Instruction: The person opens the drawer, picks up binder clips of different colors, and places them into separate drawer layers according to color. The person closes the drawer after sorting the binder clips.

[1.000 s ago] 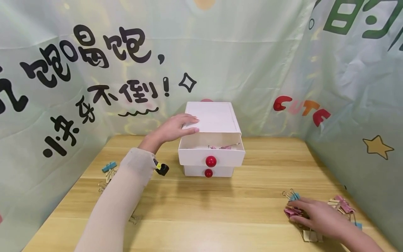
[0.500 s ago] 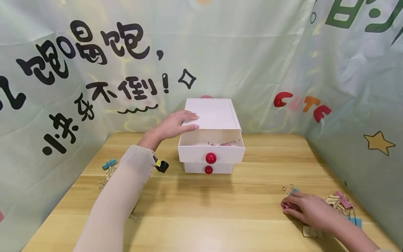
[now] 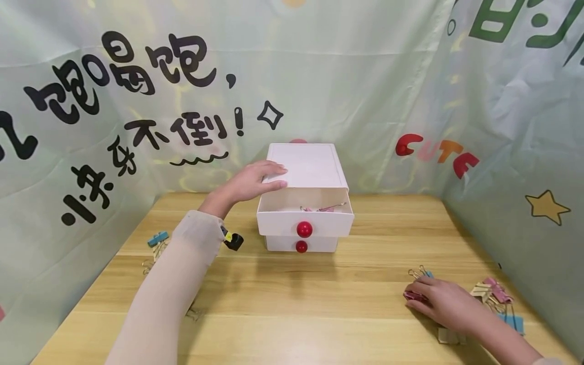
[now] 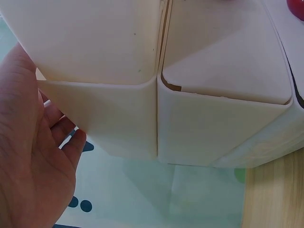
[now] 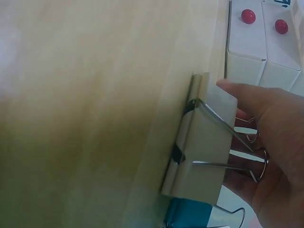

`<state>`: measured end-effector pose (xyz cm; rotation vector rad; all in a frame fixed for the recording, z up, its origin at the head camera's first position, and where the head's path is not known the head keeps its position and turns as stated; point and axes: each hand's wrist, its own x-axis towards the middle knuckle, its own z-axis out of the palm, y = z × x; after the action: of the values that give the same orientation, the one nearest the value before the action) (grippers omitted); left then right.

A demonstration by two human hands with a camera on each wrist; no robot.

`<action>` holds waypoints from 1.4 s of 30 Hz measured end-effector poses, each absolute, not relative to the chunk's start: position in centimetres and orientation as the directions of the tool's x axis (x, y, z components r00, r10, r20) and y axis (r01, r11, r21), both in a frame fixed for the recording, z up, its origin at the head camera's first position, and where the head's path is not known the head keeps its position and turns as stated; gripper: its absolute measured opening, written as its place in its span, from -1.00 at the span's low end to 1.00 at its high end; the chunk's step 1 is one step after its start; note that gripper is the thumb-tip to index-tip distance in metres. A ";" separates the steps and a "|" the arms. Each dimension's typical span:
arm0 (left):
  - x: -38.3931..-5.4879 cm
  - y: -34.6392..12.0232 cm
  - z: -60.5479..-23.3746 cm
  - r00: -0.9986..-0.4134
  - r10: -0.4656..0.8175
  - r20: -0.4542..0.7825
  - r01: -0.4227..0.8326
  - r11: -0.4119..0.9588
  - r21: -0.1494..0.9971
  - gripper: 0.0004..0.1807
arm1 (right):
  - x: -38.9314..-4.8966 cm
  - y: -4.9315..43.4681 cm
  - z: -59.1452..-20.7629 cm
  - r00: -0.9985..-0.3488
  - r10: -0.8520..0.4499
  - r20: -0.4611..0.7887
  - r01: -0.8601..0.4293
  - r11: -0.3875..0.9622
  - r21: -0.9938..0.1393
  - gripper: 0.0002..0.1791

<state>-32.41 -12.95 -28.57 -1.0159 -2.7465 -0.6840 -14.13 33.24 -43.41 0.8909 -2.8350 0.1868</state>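
Note:
A white box with two drawers [image 3: 306, 165] stands at the back of the table, its upper drawer [image 3: 278, 223] pulled out and holding pink clips [image 3: 326, 208]. On the box's top, at the left edge, rests my left hand [image 3: 248, 181], fingers extended; the left wrist view has this hand [image 4: 40, 142] against the box's side. At the right, my right hand [image 3: 449, 304] pinches a pink binder clip [image 3: 414, 296] between thumb and fingers, low over the table. A cream binder clip [image 5: 209, 142] lies close by that hand in the right wrist view, with a teal clip [image 5: 189, 213] below it.
More binder clips lie right of my right hand, among them a pink one [image 3: 499, 291] and a blue one [image 3: 512, 322]. Behind my left forearm sits a blue clip [image 3: 157, 239] with others. Red knobs [image 3: 304, 229] project from the drawers. Printed cloth [image 3: 365, 91] surrounds the table.
My right hand has taken hold of the pink binder clip and shifted it slightly left, away from the others. The left hand has stayed on the box.

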 end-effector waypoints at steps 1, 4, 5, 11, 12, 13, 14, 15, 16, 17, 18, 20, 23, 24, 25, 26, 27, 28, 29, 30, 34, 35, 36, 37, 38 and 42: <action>-32.4 -13.0 -28.5 -0.764 0.583 0.277 0.645 0.670 0.368 -0.41 | -14.2 33.2 -43.4 -0.812 -0.552 0.191 -0.573 0.816 -0.077 -0.83; -32.4 -13.0 -28.5 -0.764 0.584 0.276 0.645 0.671 0.367 -0.41 | -14.3 33.0 -43.3 -0.811 -0.549 0.200 -0.573 0.815 -0.089 -0.84; -32.4 -13.0 -28.5 -0.764 0.584 0.275 0.644 0.671 0.367 -0.40 | -14.4 32.9 -43.2 -0.812 -0.547 0.205 -0.572 0.815 -0.092 -0.83; -32.3 -13.0 -28.4 -0.766 0.582 0.271 0.641 0.670 0.374 -0.39 | -14.7 32.7 -42.6 -0.807 -0.540 0.239 -0.571 0.817 -0.082 -0.74; -32.3 -13.0 -28.5 -0.767 0.582 0.270 0.641 0.670 0.375 -0.39 | -14.7 32.7 -42.5 -0.805 -0.541 0.245 -0.573 0.816 -0.080 -0.73; -32.2 -13.0 -28.5 -0.767 0.582 0.271 0.640 0.669 0.377 -0.39 | -14.7 32.7 -42.4 -0.803 -0.541 0.248 -0.574 0.815 -0.080 -0.72; -32.2 -13.0 -28.5 -0.767 0.581 0.272 0.640 0.669 0.378 -0.39 | -14.8 32.7 -42.3 -0.803 -0.543 0.246 -0.576 0.813 -0.085 -0.72; -32.1 -13.0 -28.5 -0.767 0.580 0.273 0.640 0.669 0.378 -0.40 | -14.8 32.7 -42.1 -0.803 -0.542 0.248 -0.576 0.812 -0.090 -0.72; -32.1 -13.0 -28.6 -0.767 0.580 0.274 0.641 0.668 0.378 -0.40 | -14.8 32.6 -42.0 -0.802 -0.542 0.250 -0.577 0.811 -0.094 -0.72; -32.0 -13.1 -28.6 -0.767 0.580 0.275 0.640 0.668 0.379 -0.40 | -14.8 32.6 -41.9 -0.798 -0.545 0.258 -0.582 0.808 -0.096 -0.72; -32.0 -13.1 -28.6 -0.768 0.579 0.275 0.640 0.668 0.380 -0.40 | -14.8 32.6 -41.8 -0.793 -0.546 0.270 -0.586 0.805 -0.094 -0.72; -32.0 -13.1 -28.7 -0.768 0.578 0.275 0.639 0.668 0.381 -0.40 | -14.8 32.6 -41.6 -0.783 -0.545 0.298 -0.592 0.801 -0.089 -0.73; -32.0 -13.0 -28.6 -0.770 0.577 0.273 0.637 0.669 0.384 -0.39 | -14.9 32.5 -41.1 -0.772 -0.540 0.335 -0.593 0.802 -0.074 -0.73; -32.0 -13.0 -28.6 -0.769 0.578 0.273 0.638 0.668 0.384 -0.39 | -14.9 32.5 -41.0 -0.774 -0.534 0.342 -0.587 0.806 -0.070 -0.74; -32.0 -13.0 -28.5 -0.768 0.578 0.275 0.639 0.667 0.382 -0.39 | -14.9 32.4 -40.7 -0.778 -0.528 0.341 -0.581 0.811 -0.071 -0.73; -32.0 -13.0 -28.5 -0.766 0.579 0.279 0.642 0.665 0.383 -0.40 | -14.9 32.4 -40.5 -0.783 -0.522 0.339 -0.575 0.815 -0.072 -0.73; -32.0 -12.9 -28.5 -0.763 0.581 0.282 0.645 0.663 0.380 -0.40 | -14.9 32.3 -40.3 -0.785 -0.517 0.341 -0.571 0.818 -0.073 -0.72; -32.0 -12.9 -28.5 -0.762 0.582 0.284 0.647 0.662 0.379 -0.40 | -14.9 32.3 -40.1 -0.786 -0.513 0.345 -0.568 0.820 -0.073 -0.72; -32.1 -12.9 -28.5 -0.761 0.583 0.285 0.648 0.662 0.377 -0.40 | -14.9 32.2 -39.9 -0.785 -0.510 0.352 -0.567 0.821 -0.073 -0.73; -32.1 -12.9 -28.5 -0.761 0.583 0.286 0.648 0.661 0.377 -0.40 | -15.0 32.1 -39.8 -0.780 -0.511 0.362 -0.571 0.818 -0.076 -0.73; -32.1 -13.0 -28.6 -0.760 0.585 0.284 0.650 0.661 0.375 -0.39 | -15.2 31.5 -39.0 -0.758 -0.511 0.404 -0.586 0.807 -0.079 -0.77; -32.2 -13.0 -28.6 -0.759 0.586 0.284 0.651 0.662 0.373 -0.39 | -15.3 31.4 -38.8 -0.753 -0.512 0.413 -0.590 0.803 -0.081 -0.78; -32.2 -13.0 -28.6 -0.758 0.586 0.285 0.651 0.662 0.372 -0.39 | -15.4 31.2 -38.6 -0.750 -0.511 0.420 -0.593 0.800 -0.085 -0.79; -32.2 -13.0 -28.6 -0.758 0.587 0.286 0.652 0.661 0.371 -0.39 | -15.5 31.1 -38.4 -0.748 -0.509 0.426 -0.594 0.800 -0.086 -0.80; -32.2 -13.0 -28.6 -0.758 0.586 0.286 0.652 0.662 0.370 -0.39 | -15.6 30.9 -38.2 -0.742 -0.511 0.434 -0.599 0.795 -0.089 -0.80; -32.3 -13.1 -28.7 -0.761 0.583 0.284 0.648 0.666 0.369 -0.39 | -16.1 30.2 -37.0 -0.717 -0.516 0.468 -0.623 0.775 -0.100 -0.79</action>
<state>-32.27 -13.06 -28.66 -1.0170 -2.7365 -0.6883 -16.06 30.20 -37.04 0.8619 -2.5494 0.3506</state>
